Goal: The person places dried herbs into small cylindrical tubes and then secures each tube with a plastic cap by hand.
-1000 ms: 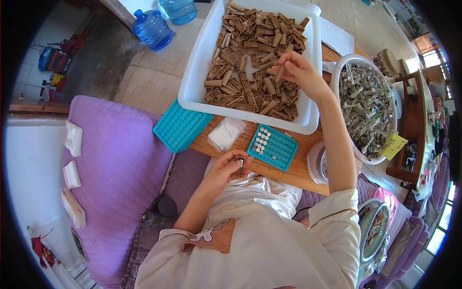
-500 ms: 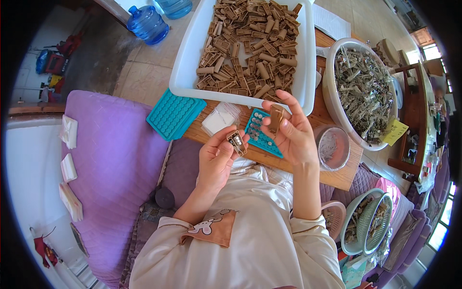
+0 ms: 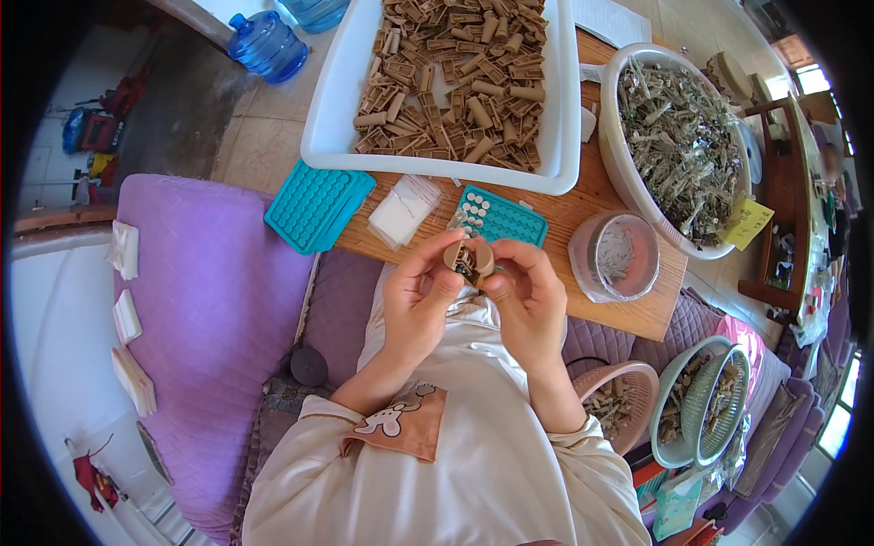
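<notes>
In front of my chest, my left hand (image 3: 417, 305) pinches a brown plastic housing half (image 3: 455, 258) with small metal and dark parts inside. My right hand (image 3: 526, 305) grips a second brown plastic shell (image 3: 484, 258), brought up against the first. Fingertips hide much of both, so I cannot tell whether they are fitted together. Just beyond the hands lies a teal tray (image 3: 519, 224) with round pockets, some holding small white discs.
A white bin (image 3: 319, 118) of brown shells stands ahead on the wooden table (image 3: 651, 318). Stacked teal trays (image 3: 314, 209) and a clear packet (image 3: 405, 211) lie left. Rightward are a small tub (image 3: 587, 264), a large basin (image 3: 628, 173) of clear parts, and baskets (image 3: 642, 400).
My right hand has come down and left, bringing its brown shell against the piece in my left hand. The hands were apart before. The whole view has shifted slightly.
</notes>
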Available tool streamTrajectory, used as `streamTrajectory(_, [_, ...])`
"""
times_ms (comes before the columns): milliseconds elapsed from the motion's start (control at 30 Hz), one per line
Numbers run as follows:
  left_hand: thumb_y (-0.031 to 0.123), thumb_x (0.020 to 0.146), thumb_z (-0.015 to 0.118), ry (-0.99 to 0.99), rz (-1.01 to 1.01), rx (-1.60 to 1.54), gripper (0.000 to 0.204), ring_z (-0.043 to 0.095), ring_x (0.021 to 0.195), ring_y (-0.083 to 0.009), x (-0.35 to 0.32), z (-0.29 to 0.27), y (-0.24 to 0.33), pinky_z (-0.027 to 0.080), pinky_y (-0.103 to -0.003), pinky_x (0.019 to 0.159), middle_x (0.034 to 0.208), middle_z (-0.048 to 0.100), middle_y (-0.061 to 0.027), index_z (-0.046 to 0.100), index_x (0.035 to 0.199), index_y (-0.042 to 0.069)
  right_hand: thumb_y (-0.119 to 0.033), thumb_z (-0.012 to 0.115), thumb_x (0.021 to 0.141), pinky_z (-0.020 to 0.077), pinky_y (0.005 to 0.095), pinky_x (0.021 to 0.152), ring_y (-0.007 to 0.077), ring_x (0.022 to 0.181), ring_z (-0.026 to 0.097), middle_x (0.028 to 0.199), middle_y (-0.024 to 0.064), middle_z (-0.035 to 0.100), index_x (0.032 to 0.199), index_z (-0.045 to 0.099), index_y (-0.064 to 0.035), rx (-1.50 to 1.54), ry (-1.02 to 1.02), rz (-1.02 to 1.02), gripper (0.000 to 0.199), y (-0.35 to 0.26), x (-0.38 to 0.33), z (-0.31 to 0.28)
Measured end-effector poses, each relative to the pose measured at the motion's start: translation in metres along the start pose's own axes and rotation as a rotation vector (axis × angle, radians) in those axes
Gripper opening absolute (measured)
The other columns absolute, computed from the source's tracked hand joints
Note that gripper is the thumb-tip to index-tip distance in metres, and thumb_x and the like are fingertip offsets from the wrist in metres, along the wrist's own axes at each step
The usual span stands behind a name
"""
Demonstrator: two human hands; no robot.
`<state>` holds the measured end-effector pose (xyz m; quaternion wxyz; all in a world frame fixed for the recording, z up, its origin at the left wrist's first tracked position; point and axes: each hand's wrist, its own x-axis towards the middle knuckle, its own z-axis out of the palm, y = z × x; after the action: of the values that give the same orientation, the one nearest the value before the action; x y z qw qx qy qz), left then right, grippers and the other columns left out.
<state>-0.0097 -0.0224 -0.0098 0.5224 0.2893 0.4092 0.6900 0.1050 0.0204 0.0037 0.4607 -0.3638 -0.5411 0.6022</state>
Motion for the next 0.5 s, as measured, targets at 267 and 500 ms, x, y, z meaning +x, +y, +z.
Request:
streamTrajectory(267, [0.01,0.081,0.055,-0.078,0.094,0.026,0.035,0.052,0.1,-0.0182,0.0,0.011,-0.005,0.043,-0.029,0.085,0.111,0.052,-0.0152,0.045,0.113,-0.001,0.006,0.063,0.066,0.0472,0.0279,0.066,0.021,0.074,0.058,0.086,0.0099,0.059,0.089,0.056,0.0,-0.294,0.129,-0.169,0.025,-0.001,-0.008,0.001])
streamTrajectory(500, [0.01,0.081,0.055,-0.077,0.096,0.043,0.034,0.053,0.098,-0.018,0.0,0.017,-0.006,0.044,-0.028,0.082,0.11,0.053,-0.0148,0.045,0.112,-0.001,0.006,0.063,0.068,0.0497,0.0258,0.061,0.0191,0.072,0.057,0.084,0.0109,0.058,0.089,0.056,0.0016,-0.287,0.229,-0.229,0.023,-0.004,-0.011,-0.002])
